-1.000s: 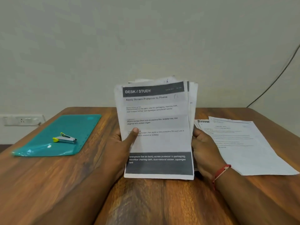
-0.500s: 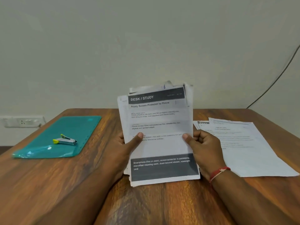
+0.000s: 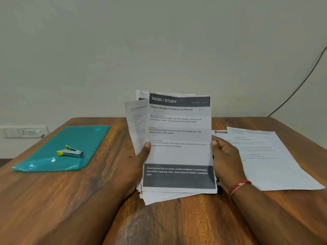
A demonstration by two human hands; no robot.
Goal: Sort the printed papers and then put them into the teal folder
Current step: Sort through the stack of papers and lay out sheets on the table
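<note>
I hold a stack of printed papers upright in the middle of the wooden table, its lower edge resting on the wood. The front sheet is headed "DESK / STUDY". My left hand grips the stack's left side with the thumb on the front sheet. My right hand grips the right side. Sheets behind fan out to the left. The teal folder lies flat and closed at the left, apart from both hands. A second pile of printed papers lies flat at the right.
A small silver and yellow stapler rests on the teal folder. A wall socket strip sits at the left beyond the table edge. A dark cable runs down the wall at the right.
The front sheet has slid right and squared up in the stack, and the sheets behind it have fanned out to the left. My right thumb has moved off the front of the sheet to its edge.
</note>
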